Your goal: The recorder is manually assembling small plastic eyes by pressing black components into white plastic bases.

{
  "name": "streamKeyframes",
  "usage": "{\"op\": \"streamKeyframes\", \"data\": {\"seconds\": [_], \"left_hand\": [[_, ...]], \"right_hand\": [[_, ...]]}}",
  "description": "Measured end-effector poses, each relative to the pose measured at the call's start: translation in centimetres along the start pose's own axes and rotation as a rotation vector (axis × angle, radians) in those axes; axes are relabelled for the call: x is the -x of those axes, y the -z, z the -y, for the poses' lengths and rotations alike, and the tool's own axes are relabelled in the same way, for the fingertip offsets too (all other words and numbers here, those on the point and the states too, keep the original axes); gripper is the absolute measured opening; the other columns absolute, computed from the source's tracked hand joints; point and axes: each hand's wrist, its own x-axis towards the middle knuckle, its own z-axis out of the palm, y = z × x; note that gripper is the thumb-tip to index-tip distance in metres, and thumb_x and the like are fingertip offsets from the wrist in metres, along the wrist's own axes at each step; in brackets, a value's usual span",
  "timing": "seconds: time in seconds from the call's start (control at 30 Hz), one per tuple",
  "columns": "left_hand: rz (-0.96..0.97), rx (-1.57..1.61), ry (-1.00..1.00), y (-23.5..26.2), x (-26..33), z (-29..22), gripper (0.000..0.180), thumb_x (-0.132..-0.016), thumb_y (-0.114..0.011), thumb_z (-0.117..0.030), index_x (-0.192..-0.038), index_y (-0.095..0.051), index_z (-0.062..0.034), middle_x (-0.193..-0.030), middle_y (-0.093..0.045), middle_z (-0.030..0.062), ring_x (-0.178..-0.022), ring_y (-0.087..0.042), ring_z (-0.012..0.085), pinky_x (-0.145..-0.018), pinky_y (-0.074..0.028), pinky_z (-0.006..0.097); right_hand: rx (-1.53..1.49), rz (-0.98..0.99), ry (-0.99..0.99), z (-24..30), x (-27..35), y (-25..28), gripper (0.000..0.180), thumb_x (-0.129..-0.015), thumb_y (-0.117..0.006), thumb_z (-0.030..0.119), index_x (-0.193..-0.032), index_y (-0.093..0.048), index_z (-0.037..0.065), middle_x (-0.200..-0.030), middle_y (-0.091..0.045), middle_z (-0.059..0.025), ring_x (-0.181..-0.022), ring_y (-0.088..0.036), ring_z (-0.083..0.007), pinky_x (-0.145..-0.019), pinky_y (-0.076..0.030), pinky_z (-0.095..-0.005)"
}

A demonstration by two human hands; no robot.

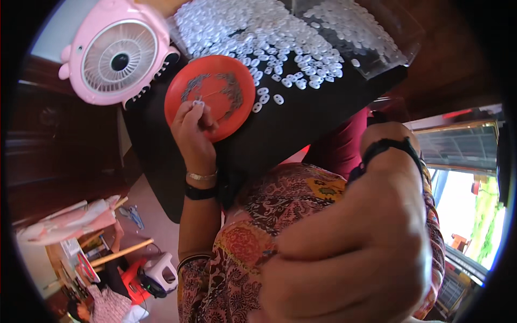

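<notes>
My left hand is over a red round plate, thumb and fingertips pinched on a small white oval piece. Small thin grey pieces lie in the plate; they look metallic, but their exact kind is too small to tell. My right hand is raised very close to the view, large and slightly blurred. Its fingers are curled in; whatever they hold, if anything, is hidden. The right wrist wears a dark band.
White oval two-holed pieces are heaped on the black tabletop, several scattered near the plate. A clear container holds more at far right. A pink fan stands at far left. Patterned cloth covers my lap.
</notes>
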Motion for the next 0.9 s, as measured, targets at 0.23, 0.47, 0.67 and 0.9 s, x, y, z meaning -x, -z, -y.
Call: {"op": "streamKeyframes", "data": {"seconds": [0.23, 0.47, 0.67, 0.9], "left_hand": [[-0.024, -0.047, 0.016, 1.2, 0.3, 0.2, 0.019, -0.091, -0.046, -0.011, -0.078, -0.053, 0.0003, -0.068, -0.047, 0.0046, -0.057, -0.047, 0.0131, -0.050, -0.039, 0.026], [-0.086, 0.042, 0.124, 1.7, -0.6, 0.1, 0.012, -0.086, -0.051, -0.008, -0.075, -0.054, -0.0018, -0.062, -0.046, 0.0023, -0.053, -0.044, 0.0113, -0.048, -0.037, 0.026], [-0.120, 0.077, 0.012, 0.3, 0.0, 0.0, 0.014, -0.087, -0.053, -0.012, -0.077, -0.055, -0.0013, -0.062, -0.049, 0.0022, -0.053, -0.047, 0.0111, -0.048, -0.035, 0.024], [-0.053, 0.053, 0.004, 0.1, 0.4, -0.1, 0.016, -0.086, -0.052, -0.014, -0.077, -0.056, -0.0014, -0.060, -0.049, 0.0021, -0.051, -0.048, 0.0111, -0.048, -0.034, 0.022]], "right_hand": [[0.022, -0.064, -0.065, -0.4, 5.7, 3.5, 0.010, -0.064, -0.062, 0.011, -0.074, -0.061, 0.008, -0.069, -0.055, -0.0018, -0.057, -0.054, -0.0180, -0.046, -0.042, -0.0277], [0.290, -0.115, -0.271, -6.3, 0.7, 1.2, 0.017, -0.061, -0.065, 0.013, -0.078, -0.064, 0.011, -0.071, -0.059, -0.0021, -0.060, -0.058, -0.0202, -0.049, -0.045, -0.0302], [0.605, -0.007, -0.617, -10.4, 6.7, 4.0, 0.009, -0.079, -0.067, 0.005, -0.087, -0.066, 0.002, -0.077, -0.062, -0.0113, -0.069, -0.061, -0.0289, -0.061, -0.049, -0.0329], [0.427, 0.054, -1.054, -13.0, 16.3, 5.2, 0.012, -0.081, -0.065, 0.011, -0.089, -0.067, 0.003, -0.080, -0.064, -0.0093, -0.073, -0.063, -0.0245, -0.065, -0.049, -0.0337]]}}
